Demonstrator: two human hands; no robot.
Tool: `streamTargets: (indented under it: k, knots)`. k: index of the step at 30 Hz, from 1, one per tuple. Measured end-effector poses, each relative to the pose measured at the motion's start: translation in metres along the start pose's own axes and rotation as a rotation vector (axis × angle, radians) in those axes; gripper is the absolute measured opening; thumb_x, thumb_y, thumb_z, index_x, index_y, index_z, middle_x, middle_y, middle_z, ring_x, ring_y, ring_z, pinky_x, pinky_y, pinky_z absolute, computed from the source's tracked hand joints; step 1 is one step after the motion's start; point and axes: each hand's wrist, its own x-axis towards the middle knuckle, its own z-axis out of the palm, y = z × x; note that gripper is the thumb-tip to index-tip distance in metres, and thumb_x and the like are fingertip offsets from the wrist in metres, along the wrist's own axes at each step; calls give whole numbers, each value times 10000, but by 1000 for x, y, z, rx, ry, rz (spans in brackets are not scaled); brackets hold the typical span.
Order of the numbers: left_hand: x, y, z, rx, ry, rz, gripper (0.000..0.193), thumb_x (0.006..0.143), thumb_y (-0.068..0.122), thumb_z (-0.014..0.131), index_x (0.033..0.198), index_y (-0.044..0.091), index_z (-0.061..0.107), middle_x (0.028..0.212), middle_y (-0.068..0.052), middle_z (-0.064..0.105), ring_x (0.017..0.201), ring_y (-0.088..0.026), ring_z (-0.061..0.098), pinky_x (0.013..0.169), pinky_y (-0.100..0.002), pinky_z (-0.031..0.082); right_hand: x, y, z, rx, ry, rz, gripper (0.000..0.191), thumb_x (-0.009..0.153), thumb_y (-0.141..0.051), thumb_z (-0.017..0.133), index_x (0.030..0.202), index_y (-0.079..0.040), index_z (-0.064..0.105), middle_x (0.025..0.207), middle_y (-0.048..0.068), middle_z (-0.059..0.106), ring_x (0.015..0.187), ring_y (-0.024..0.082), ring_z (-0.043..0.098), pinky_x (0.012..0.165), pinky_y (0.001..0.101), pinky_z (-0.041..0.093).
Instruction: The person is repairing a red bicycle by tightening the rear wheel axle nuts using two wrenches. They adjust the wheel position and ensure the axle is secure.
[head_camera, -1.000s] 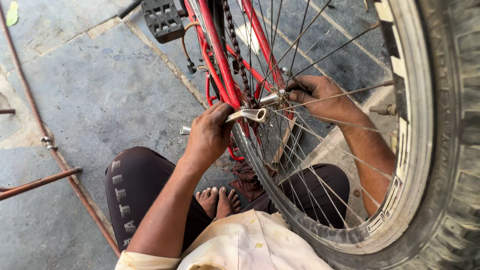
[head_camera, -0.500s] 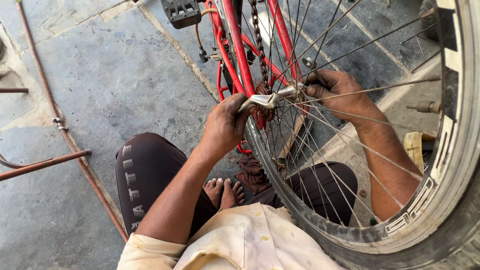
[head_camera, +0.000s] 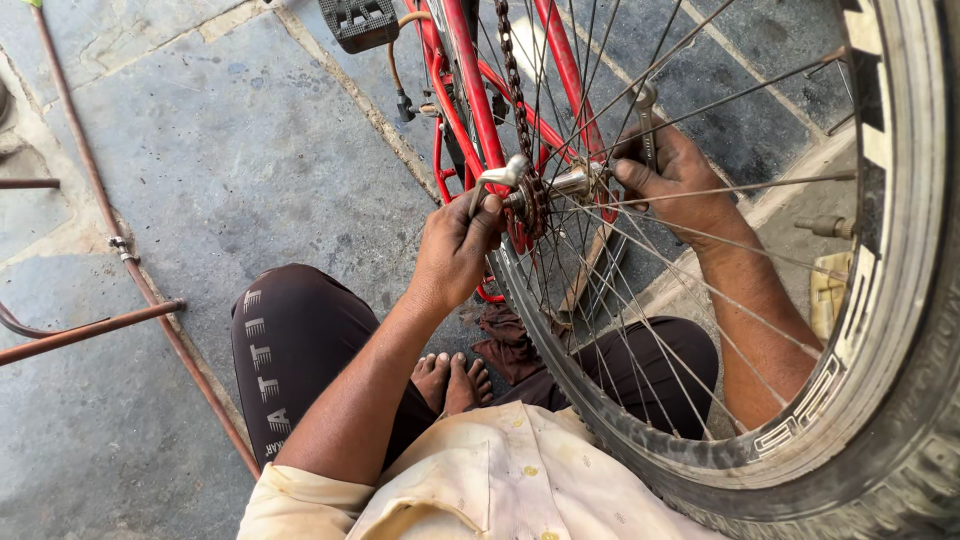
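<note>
I squat beside a red bicycle frame (head_camera: 470, 90) and its rear wheel (head_camera: 880, 300), which fills the right side of the head view. My left hand (head_camera: 455, 250) grips a silver wrench (head_camera: 495, 178) set on the left end of the axle by the sprocket and chain (head_camera: 515, 90). My right hand (head_camera: 675, 180) reaches behind the spokes and holds a second metal wrench (head_camera: 645, 120) at the hub's (head_camera: 570, 183) other end. The spokes partly hide the right fingers.
A black pedal (head_camera: 360, 22) hangs at the top. Rusty metal rods (head_camera: 90, 325) cross the grey stone floor at the left. A dark rag (head_camera: 510, 340) lies near my bare feet (head_camera: 450, 380). A wooden stick (head_camera: 590, 270) leans under the hub.
The view shifted, so wheel and hands now sit higher and further right. My right hand moved up with its wrench standing more upright; my left hand stays on the axle wrench.
</note>
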Motion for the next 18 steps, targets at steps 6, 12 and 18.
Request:
streamTargets:
  k: [6,12,18]
  knots:
    - [2,-12,3,-203,-10,-88,468,1084,446,474,894,38,604,738,-25,634,663,-114,625,615,-311,521,2,5,2,153,-9,-45,232,1031,-173,652,1226,-96,553,957,20,631,735,84,619,575,261,505]
    - [0,-22,11,-385,77,-201,488,1086,470,431,935,55,639,763,-24,672,652,-97,652,592,-286,535,1,7,13,208,43,-55,186,1058,-170,643,1211,-108,556,968,10,642,736,74,640,598,242,515]
    - [-5,-24,20,-508,246,-255,359,1093,418,412,1159,99,564,718,-3,595,511,-56,478,411,-235,377,-1,14,11,171,44,-84,163,1091,-216,633,1199,-111,569,966,2,650,766,68,635,654,240,543]
